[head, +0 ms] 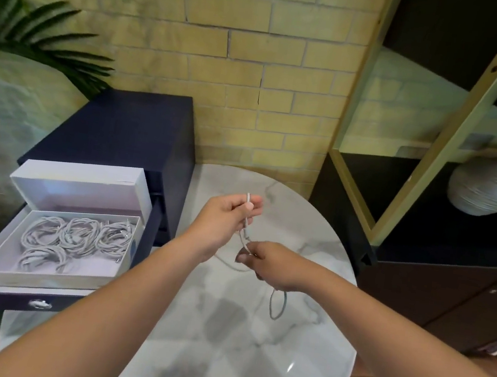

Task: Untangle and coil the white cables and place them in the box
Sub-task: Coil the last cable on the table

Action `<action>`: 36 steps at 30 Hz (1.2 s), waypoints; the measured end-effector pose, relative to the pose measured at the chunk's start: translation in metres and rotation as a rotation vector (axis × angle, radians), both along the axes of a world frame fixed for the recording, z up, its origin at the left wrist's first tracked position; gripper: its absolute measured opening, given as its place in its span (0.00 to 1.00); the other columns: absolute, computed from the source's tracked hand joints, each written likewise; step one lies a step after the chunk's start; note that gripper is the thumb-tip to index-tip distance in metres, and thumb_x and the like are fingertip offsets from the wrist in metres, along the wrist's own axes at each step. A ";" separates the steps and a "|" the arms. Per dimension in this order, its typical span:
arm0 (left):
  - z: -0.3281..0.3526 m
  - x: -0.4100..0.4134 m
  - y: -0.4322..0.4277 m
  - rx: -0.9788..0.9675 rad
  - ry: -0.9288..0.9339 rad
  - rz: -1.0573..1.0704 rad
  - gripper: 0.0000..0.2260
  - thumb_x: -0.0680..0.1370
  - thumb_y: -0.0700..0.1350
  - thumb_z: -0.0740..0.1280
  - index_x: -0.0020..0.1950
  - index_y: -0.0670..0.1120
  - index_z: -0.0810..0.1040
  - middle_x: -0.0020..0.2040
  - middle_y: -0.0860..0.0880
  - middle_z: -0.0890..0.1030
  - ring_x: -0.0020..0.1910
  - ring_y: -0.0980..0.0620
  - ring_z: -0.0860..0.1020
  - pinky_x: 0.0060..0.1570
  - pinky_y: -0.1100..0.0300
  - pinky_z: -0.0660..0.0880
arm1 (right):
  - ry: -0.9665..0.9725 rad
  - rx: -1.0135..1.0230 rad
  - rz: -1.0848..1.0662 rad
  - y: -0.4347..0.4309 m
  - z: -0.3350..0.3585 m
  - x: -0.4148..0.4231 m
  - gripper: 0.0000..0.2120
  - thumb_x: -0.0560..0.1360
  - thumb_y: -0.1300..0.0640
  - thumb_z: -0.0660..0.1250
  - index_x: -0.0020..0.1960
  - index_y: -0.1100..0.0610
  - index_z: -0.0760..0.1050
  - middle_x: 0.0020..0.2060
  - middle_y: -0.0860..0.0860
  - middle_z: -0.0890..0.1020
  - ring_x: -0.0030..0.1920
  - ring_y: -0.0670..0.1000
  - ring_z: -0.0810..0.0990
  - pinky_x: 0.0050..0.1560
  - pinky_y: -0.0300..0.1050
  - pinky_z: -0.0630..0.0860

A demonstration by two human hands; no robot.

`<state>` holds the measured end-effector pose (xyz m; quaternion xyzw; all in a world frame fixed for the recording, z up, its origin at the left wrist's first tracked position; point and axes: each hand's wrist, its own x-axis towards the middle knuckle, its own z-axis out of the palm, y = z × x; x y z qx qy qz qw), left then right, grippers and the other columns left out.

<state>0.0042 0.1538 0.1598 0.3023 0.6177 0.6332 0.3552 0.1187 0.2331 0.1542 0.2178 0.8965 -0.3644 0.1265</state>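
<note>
Both bare forearms reaching forward and inward from the lower corners of the view, converging over the middle of the round tabletop. Left hand raised a little higher and farther forward, palm turned right, fingers curled with thumb and fingertips pinched shut on the white cable. Right hand lower and nearer, knuckles up, fingers closed around the same cable, just beside the left wrist.
</note>
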 end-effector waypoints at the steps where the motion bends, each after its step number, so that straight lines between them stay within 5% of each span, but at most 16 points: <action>1: -0.002 -0.001 0.001 -0.031 0.079 0.012 0.10 0.82 0.37 0.59 0.56 0.45 0.78 0.56 0.48 0.81 0.57 0.55 0.80 0.57 0.64 0.75 | -0.022 0.063 0.039 0.001 0.003 0.000 0.16 0.83 0.50 0.55 0.64 0.56 0.73 0.50 0.50 0.79 0.47 0.50 0.74 0.45 0.42 0.68; 5: -0.012 -0.002 0.004 -0.184 0.482 0.027 0.11 0.81 0.39 0.61 0.59 0.45 0.81 0.55 0.55 0.80 0.55 0.60 0.77 0.54 0.71 0.71 | -0.090 0.244 0.141 0.012 0.022 0.000 0.17 0.82 0.51 0.57 0.68 0.55 0.68 0.64 0.52 0.75 0.61 0.53 0.74 0.55 0.44 0.70; 7: -0.014 -0.005 0.003 -0.230 0.664 -0.002 0.11 0.81 0.38 0.60 0.52 0.45 0.82 0.54 0.55 0.81 0.54 0.60 0.78 0.52 0.73 0.71 | -0.091 0.312 0.146 0.021 0.036 0.001 0.15 0.81 0.52 0.59 0.66 0.55 0.67 0.57 0.51 0.76 0.56 0.52 0.74 0.52 0.45 0.70; 11: -0.020 -0.013 -0.003 -0.399 0.788 -0.059 0.12 0.81 0.37 0.55 0.44 0.42 0.77 0.53 0.52 0.82 0.50 0.59 0.80 0.53 0.59 0.77 | -0.042 0.452 0.111 0.042 0.049 0.006 0.05 0.80 0.53 0.61 0.50 0.54 0.68 0.39 0.49 0.74 0.39 0.51 0.73 0.38 0.46 0.68; 17: -0.011 -0.010 -0.005 -0.448 0.636 -0.152 0.14 0.83 0.46 0.54 0.54 0.46 0.79 0.43 0.50 0.78 0.40 0.54 0.76 0.36 0.67 0.70 | 0.174 0.634 0.151 0.055 0.058 0.001 0.06 0.80 0.54 0.61 0.45 0.53 0.71 0.35 0.47 0.75 0.34 0.49 0.72 0.33 0.46 0.68; 20: -0.003 -0.010 -0.012 -0.383 0.511 -0.177 0.17 0.83 0.54 0.55 0.55 0.48 0.80 0.39 0.53 0.77 0.40 0.56 0.75 0.43 0.64 0.70 | 0.231 0.636 0.169 0.059 0.062 -0.004 0.07 0.81 0.53 0.59 0.44 0.52 0.71 0.38 0.48 0.77 0.39 0.51 0.75 0.39 0.51 0.73; 25: 0.000 -0.010 -0.013 -0.318 0.468 -0.227 0.13 0.84 0.46 0.55 0.59 0.46 0.78 0.41 0.52 0.83 0.40 0.61 0.79 0.42 0.74 0.71 | 0.328 0.660 0.192 0.067 0.062 -0.010 0.10 0.81 0.52 0.57 0.47 0.52 0.75 0.41 0.44 0.73 0.45 0.50 0.73 0.45 0.51 0.72; 30: -0.002 -0.008 -0.016 -0.295 0.461 -0.234 0.13 0.84 0.45 0.52 0.60 0.47 0.75 0.39 0.55 0.79 0.34 0.63 0.75 0.39 0.72 0.70 | 0.370 0.888 0.209 0.071 0.051 -0.012 0.10 0.80 0.48 0.59 0.53 0.49 0.78 0.45 0.43 0.68 0.47 0.49 0.63 0.46 0.45 0.59; 33: 0.002 -0.006 -0.015 -0.285 0.419 -0.207 0.13 0.84 0.43 0.52 0.60 0.46 0.76 0.37 0.53 0.74 0.34 0.61 0.71 0.38 0.70 0.69 | 0.434 0.938 0.213 0.070 0.044 -0.015 0.07 0.78 0.56 0.65 0.53 0.54 0.80 0.46 0.50 0.74 0.45 0.52 0.69 0.42 0.45 0.64; 36: 0.008 -0.004 -0.015 -0.275 0.383 -0.219 0.12 0.84 0.42 0.52 0.59 0.46 0.75 0.40 0.54 0.78 0.35 0.60 0.73 0.38 0.72 0.70 | 0.441 0.754 0.142 0.068 0.038 -0.018 0.08 0.80 0.60 0.60 0.55 0.58 0.77 0.48 0.53 0.75 0.45 0.55 0.75 0.42 0.50 0.73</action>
